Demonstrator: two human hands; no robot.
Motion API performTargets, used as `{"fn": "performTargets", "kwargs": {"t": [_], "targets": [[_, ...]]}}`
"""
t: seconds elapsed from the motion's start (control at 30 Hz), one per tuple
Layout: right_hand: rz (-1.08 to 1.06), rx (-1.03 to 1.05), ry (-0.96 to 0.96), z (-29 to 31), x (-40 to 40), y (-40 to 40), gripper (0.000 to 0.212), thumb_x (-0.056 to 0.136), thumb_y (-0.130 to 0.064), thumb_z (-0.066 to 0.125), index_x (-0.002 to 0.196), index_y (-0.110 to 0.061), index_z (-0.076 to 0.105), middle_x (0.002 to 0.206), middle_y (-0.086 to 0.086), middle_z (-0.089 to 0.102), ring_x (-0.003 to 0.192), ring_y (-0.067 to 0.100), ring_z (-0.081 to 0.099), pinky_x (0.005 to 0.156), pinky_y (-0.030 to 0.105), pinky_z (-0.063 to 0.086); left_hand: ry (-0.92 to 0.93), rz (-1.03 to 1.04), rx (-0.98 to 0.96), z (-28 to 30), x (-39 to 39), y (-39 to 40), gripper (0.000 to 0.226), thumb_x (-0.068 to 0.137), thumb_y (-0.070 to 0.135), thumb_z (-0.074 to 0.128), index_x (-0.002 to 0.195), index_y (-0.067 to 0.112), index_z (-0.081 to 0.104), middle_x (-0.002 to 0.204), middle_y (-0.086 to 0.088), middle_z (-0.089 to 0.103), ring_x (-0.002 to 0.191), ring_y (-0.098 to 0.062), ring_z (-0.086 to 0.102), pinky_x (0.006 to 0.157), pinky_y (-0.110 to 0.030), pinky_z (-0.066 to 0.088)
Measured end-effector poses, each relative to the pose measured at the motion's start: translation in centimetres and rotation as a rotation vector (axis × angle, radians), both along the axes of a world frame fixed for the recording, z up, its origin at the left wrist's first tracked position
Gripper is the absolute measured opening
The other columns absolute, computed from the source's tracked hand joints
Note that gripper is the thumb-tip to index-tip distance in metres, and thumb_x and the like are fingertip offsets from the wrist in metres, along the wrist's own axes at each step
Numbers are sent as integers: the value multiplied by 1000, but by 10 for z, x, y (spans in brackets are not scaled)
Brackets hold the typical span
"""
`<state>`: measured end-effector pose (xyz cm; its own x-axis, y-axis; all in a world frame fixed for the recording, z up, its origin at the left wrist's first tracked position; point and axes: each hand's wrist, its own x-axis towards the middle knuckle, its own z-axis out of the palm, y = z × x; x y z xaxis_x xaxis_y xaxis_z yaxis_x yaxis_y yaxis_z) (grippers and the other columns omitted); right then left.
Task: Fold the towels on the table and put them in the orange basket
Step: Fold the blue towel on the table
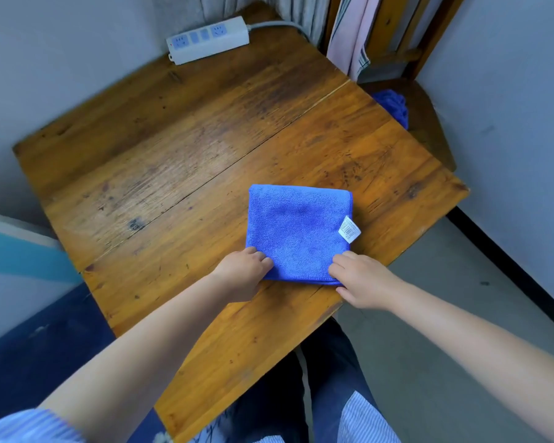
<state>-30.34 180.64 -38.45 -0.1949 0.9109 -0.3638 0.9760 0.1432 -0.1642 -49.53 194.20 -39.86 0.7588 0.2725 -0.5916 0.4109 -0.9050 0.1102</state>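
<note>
The towel [296, 230] lies folded square on the tabletop [173, 148], toward its near right edge. The left hand [242, 271] and right hand [360, 281] each pinch a near corner. Probably another fold comes next, needing both corners lifted together. No basket shows.

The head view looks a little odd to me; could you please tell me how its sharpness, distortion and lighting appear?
Head view: wide-angle bending bows the table edges and walls; the blue towel and both hands, left and right, are fairly sharp; the power strip is softer; lighting is even, with a pale sheen on the wood.
</note>
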Motion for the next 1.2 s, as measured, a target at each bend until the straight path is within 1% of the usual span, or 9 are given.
{"fn": "performTargets", "kwargs": {"t": [0.1,0.2,0.33,0.43,0.57,0.7,1.0,1.1,1.2], "targets": [[-109,-162,100,10,8,15,23,92,-26,44,97,-8,57,101,7,58,96,22,53,66,24,31,-38,188,-50,14,13,8,19,91,30,46,90,13,55,103,-10,63,96,-28,56,66,-33,40],[-257,75,223,20,17,35,20,89,-15,48,96,-2,62,96,14,62,95,29,55,80,30,39,-290,428,78,23,29,21,17,92,25,43,91,13,55,101,-9,63,95,-28,55,62,-30,36],[-368,164,143,16,34,70,33,92,-11,42,122,-2,51,127,15,51,121,26,42,101,35,33,-380,530,175,22,52,37,33,93,20,40,124,10,46,131,-7,46,121,-25,39,85,-35,43],[-358,2,71,1,35,90,49,97,-23,32,144,-12,22,154,3,15,143,18,10,116,37,7,-271,495,162,13,63,43,49,97,28,34,142,13,24,153,-4,17,143,-22,12,108,-37,28],[-338,-91,-26,-23,27,93,61,97,-41,24,147,-15,-1,157,0,-7,144,18,-12,115,47,-8,-82,491,148,-8,59,42,61,98,45,20,148,19,-5,157,-2,-10,145,-23,-10,116,-40,9],[-391,-102,-53,-36,32,87,67,93,-54,20,146,-21,-6,156,-3,-12,143,20,-15,113,52,-9,-70,496,176,-23,52,42,64,96,51,16,146,23,-11,156,0,-16,144,-23,-15,117,-40,1],[-513,-318,-135,-15,65,90,61,97,-45,18,147,-17,-3,156,-2,-10,143,20,-15,114,51,-3,-32,493,-40,-13,51,57,72,95,47,33,146,26,-12,155,-1,-22,144,-23,-13,116,-43,6],[-424,-241,-163,8,57,109,53,96,-27,29,144,-10,16,156,3,12,145,20,-3,115,47,8,-131,637,-115,4,42,53,78,92,36,46,147,25,-8,156,-4,-13,145,-25,-1,114,-42,20],[-305,-159,-82,25,41,133,38,91,-14,37,127,-5,45,137,10,45,137,23,28,105,41,32,-309,960,-138,10,28,32,76,88,26,54,147,16,8,153,-8,12,138,-27,22,105,-38,36]]}}
